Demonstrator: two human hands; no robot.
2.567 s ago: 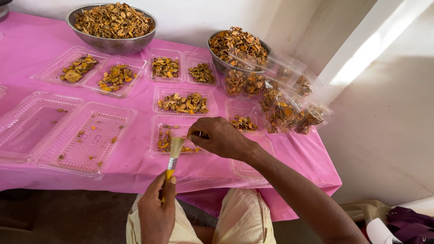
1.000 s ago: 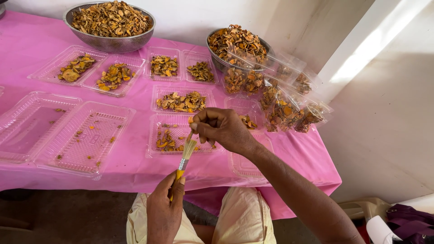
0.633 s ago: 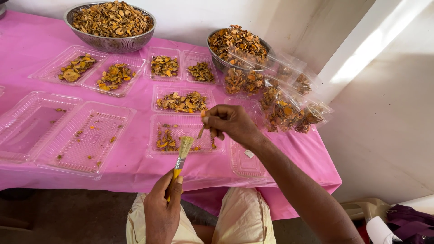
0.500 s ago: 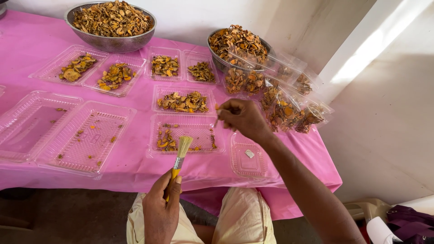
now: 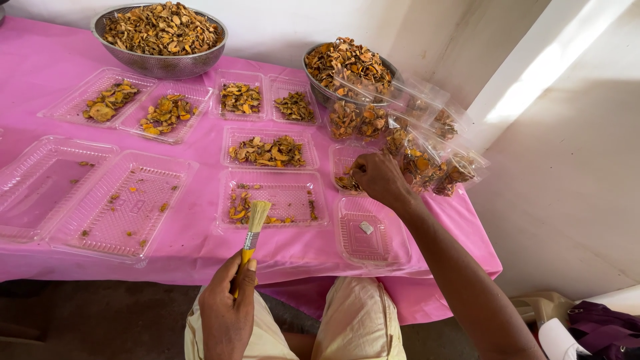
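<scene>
My left hand [image 5: 227,313] is near my lap, closed around the yellow handle of a small brush [image 5: 253,227]. The pale bristles point up over the near edge of a clear tray [image 5: 287,193] that holds a few dried orange slices. My right hand [image 5: 380,177] reaches forward to a small clear tray [image 5: 341,159] of dried slices. Its fingers curl down into the slices, so the fingertips are hidden. I cannot tell whether a slice is still pinched between them.
The pink-covered table [image 5: 200,247] carries several clear trays of dried slices, two large near-empty trays [image 5: 120,203] at left and a small empty tray [image 5: 370,233]. Two metal bowls [image 5: 159,30] [image 5: 347,63] stand at the back. Filled clear bags [image 5: 427,160] are piled at right.
My right hand lifted a slice from the front tray, held it to the brush, then carried it right and down to the small tray. The brush hand dropped slightly.
</scene>
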